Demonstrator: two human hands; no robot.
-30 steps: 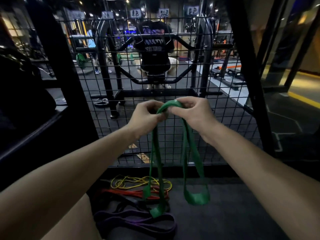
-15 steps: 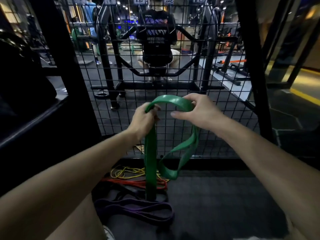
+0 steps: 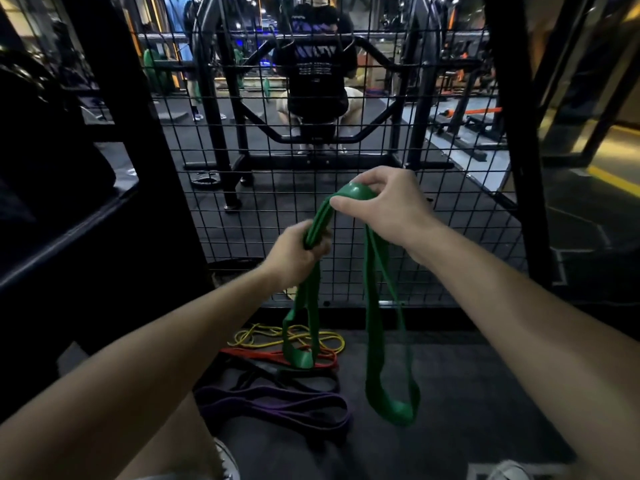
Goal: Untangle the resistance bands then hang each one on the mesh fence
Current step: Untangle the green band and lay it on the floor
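Black steel fills the far left as a dark post standing beside the mesh fence. Low on the floor, just in front of the fence's foot, a heap of bands is seen: a yellow band coiled nearest the fence, a red band beneath it, a black band next, and a purple band nearest the camera. The left hand is held in front of the fence with its fingers curled round gathered strands of the green band, from which a short loop hangs down over the red band. Higher and to the right, the right hand is raised, and the band's top fold is pinched between thumb and curled fingers. From this hand a longer loop hangs, its lower end close above the floor, to the right of the purple band. Beyond the mesh, a seated person in a dark shirt is seen from behind inside a rack. On the far right another dark post is seen.
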